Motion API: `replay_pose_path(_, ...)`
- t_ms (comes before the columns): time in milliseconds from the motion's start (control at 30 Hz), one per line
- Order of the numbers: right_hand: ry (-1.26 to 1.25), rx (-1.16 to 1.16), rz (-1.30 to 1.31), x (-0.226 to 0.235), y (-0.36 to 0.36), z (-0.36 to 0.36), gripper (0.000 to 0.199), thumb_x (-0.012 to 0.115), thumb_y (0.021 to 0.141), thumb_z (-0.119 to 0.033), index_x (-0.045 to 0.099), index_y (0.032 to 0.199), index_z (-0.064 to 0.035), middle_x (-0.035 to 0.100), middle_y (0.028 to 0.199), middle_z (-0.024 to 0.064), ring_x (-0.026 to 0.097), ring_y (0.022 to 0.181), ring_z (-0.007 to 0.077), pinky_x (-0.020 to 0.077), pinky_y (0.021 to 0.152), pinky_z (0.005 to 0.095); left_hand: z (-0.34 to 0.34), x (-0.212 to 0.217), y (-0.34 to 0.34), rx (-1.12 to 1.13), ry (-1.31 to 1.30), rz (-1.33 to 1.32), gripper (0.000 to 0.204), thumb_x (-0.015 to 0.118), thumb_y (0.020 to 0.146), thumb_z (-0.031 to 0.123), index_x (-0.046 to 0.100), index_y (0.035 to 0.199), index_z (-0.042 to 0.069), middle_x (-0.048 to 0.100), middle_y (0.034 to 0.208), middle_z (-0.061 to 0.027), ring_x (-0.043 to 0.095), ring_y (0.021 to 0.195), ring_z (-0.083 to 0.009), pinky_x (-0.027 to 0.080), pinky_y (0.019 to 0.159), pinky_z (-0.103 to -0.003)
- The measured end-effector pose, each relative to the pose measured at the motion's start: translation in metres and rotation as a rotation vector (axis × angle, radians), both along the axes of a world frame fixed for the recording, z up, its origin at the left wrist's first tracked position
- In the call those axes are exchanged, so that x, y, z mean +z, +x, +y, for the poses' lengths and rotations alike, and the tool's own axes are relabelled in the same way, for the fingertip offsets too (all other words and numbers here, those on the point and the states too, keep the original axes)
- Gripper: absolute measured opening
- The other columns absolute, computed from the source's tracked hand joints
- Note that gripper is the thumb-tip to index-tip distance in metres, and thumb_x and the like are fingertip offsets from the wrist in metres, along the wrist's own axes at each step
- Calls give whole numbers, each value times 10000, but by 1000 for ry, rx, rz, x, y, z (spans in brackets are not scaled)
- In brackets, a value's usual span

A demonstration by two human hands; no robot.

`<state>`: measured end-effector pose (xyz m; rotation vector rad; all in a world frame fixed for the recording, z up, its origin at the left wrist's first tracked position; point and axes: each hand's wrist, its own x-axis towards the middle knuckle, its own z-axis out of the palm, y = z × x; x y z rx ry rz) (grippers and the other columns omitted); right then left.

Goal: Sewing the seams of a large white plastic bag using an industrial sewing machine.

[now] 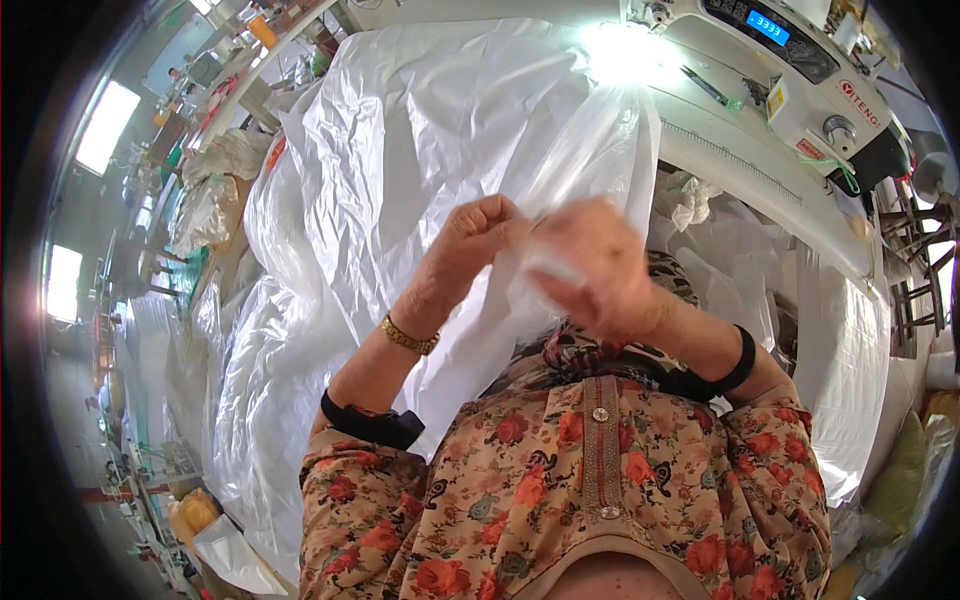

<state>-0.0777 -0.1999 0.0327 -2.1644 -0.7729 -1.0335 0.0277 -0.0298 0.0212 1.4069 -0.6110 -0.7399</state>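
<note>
A large white plastic sheet (400, 130), shiny and creased, spreads over the table and hangs down on the left. Its gathered end runs up under the bright lamp of a white sewing machine (830, 110). My left hand (475, 235) is closed, thumb and fingers pinching the edge of the sheet in front of my chest. Right beside it, my right hand (590, 265) is smeared by motion, with a blurred whitish patch of film at its fingers. How its fingers are set cannot be made out.
Along the machine bed runs a ruler scale (730, 150), with a dark pen-like tool (705, 86) nearby. More white plastic (845, 370) hangs at the right. Cluttered shelving (250, 80) and crumpled bags (205, 210) stand at the left.
</note>
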Motion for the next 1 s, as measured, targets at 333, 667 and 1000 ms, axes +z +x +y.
replay_pose_path(333, 611, 57, 962, -49, 112, 46, 549, 604, 910, -298, 419, 1328, 7, 524, 1318, 200, 518, 1218, 307, 431, 992, 399, -6, 84, 11, 75, 273, -577, 80, 609, 881, 37, 580, 818, -1, 495, 663, 70, 395, 612, 1, 315, 522, -195)
replay_pose_path(667, -230, 4, 603, -63, 79, 17, 143, 567, 886, -153, 609, 1000, -78, 627, 1033, 108, 612, 961, 266, 492, 802, 365, 0, 37, 2, -26, 309, -663, 108, 614, 912, 39, 562, 826, 0, 501, 659, 78, 373, 602, 6, 314, 514, -188)
replay_pose_path(1000, -457, -477, 693, -31, -67, -26, 303, 644, 851, -231, 606, 1081, -37, 648, 718, 94, 639, 672, 286, 436, 731, 388, -5, -27, -20, 60, 232, -524, 154, 616, 934, 103, 546, 833, 10, 451, 641, 59, 346, 593, -22, 299, 513, -218)
